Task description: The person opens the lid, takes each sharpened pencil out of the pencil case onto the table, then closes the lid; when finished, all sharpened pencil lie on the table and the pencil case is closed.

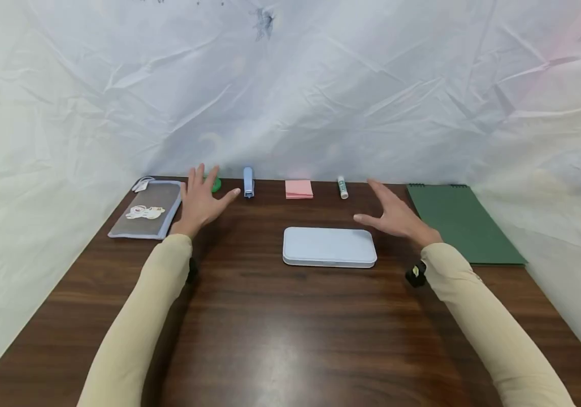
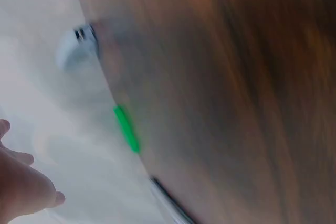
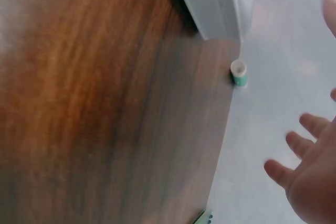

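My left hand (image 1: 200,202) is spread over the left part of the table, fingers apart, holding nothing. It partly covers a round green object (image 1: 216,184) and the edge of a grey mesh zip pouch (image 1: 154,195) with a cartoon figure. Just right of its thumb stands a light blue stapler (image 1: 248,182). My right hand (image 1: 394,215), also empty with thumb and fingers apart, hovers between a white pencil case (image 1: 329,247) and a green spiral pad (image 1: 465,226). The closed case lies mid-table. In the right wrist view the fingers (image 3: 299,144) point past a glue stick (image 3: 239,73).
Pink sticky notes (image 1: 298,189) lie at the back of the dark wooden table (image 1: 270,322), between the stapler and the glue stick. White sheeting (image 1: 321,90) hangs behind the table and along both sides.
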`<state>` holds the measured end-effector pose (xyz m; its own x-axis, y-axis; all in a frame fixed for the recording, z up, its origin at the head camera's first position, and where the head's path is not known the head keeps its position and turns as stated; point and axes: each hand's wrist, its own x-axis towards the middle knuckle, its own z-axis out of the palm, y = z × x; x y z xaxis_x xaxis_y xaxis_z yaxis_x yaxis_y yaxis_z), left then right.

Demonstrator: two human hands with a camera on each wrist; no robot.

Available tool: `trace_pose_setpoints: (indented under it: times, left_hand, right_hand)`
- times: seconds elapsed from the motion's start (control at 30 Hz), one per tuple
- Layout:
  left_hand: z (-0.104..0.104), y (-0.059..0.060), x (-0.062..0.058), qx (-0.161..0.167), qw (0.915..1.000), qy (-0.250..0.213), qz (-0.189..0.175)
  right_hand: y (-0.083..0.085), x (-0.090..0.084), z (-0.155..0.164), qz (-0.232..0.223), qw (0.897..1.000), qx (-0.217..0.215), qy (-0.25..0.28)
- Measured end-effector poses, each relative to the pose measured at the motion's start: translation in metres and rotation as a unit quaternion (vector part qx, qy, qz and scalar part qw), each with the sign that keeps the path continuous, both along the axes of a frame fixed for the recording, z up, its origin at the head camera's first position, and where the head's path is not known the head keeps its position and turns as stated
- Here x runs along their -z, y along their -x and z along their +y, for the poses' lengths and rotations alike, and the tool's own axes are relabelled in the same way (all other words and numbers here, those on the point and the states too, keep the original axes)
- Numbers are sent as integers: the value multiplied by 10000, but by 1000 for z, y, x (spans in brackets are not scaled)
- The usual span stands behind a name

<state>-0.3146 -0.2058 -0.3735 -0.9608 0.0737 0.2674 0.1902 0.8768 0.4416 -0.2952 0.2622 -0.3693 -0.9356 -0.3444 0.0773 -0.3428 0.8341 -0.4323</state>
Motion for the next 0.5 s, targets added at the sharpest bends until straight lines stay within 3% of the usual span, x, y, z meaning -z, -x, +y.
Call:
trace_pose_setpoints:
  times: [0.13,0.27,0.37,0.5]
  left_hand:
    - [22,-10,-5,460,9989,-3,-55]
    - [53,-21,-4,1219,9918,78,-376]
    - [76,-31,0,1874,9792,98,-767]
    - [102,-43,2,2664,9555,153,-1258]
  right_hand:
    - [-10,0,-2,-211,9991,-359,91]
    - [-21,2,2,-375,9972,-638,104]
    - [-30,6,3,-511,9944,-923,75]
    - [-38,10,0,-646,9899,-1265,25]
